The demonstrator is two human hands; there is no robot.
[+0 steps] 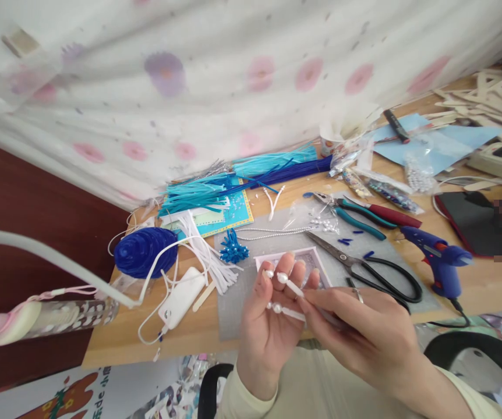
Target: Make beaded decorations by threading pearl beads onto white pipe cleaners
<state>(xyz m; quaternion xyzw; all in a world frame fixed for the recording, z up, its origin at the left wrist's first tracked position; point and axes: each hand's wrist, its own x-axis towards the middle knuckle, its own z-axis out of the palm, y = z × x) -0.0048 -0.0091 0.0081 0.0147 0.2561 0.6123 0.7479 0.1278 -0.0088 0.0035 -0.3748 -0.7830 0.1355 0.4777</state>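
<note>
My left hand (pixel 265 334) is turned palm up, fingers curled, its thumb and a fingertip closed around a small pearl bead (pixel 269 273). Beside that bead, a larger pearl bead (pixel 282 278) sits at the end of a white fuzzy pipe cleaner (pixel 294 288). My right hand (pixel 364 331), with a ring on one finger, pinches this pipe cleaner between thumb and fingers. A second white pipe cleaner (pixel 292 313), tipped with pearl beads, lies across my left palm; its far end is hidden by my right hand. Below my hands is a pale-framed tray (pixel 316 259).
Black-handled scissors (pixel 342 256), teal-handled pliers (pixel 356 215) and a blue glue gun (pixel 441 256) lie to the right. A blue pipe-cleaner cluster (pixel 233 247), white pipe cleaners (pixel 209 259) and a dark-blue coil (pixel 146 251) are left. A white cable (pixel 59 244) crosses the left side.
</note>
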